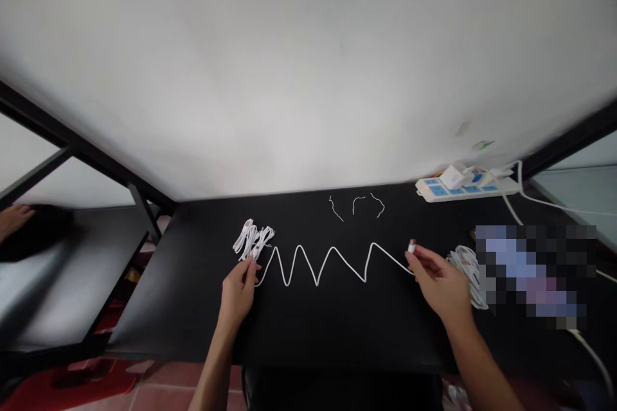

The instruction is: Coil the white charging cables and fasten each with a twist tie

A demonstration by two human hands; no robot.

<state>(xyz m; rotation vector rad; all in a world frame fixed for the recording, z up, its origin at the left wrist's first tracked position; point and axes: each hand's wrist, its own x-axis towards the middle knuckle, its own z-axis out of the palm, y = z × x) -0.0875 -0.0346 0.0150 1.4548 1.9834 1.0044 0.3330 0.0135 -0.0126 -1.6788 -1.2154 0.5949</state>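
A white cable point(332, 248) runs in zigzag folds across the black table between my two hands. My left hand point(240, 286) pinches its left end, just below a bundle of coiled white cables point(253, 241). At the other end, my right hand point(441, 276) grips the cable between thumb and fingers, with a connector point(411, 246) sticking up past the fingertips. Another coiled white cable point(470, 276) lies right beside my right hand. Behind the zigzag cable, several thin white ties point(380, 204) rest on the table.
A white power strip point(436, 191) with plugged-in chargers point(456, 176) sits at the back right, by the wall. A pixelated object point(530, 276) lies at the right. Another person's hand point(14, 221) shows at far left, beyond the black metal frame point(99, 164).
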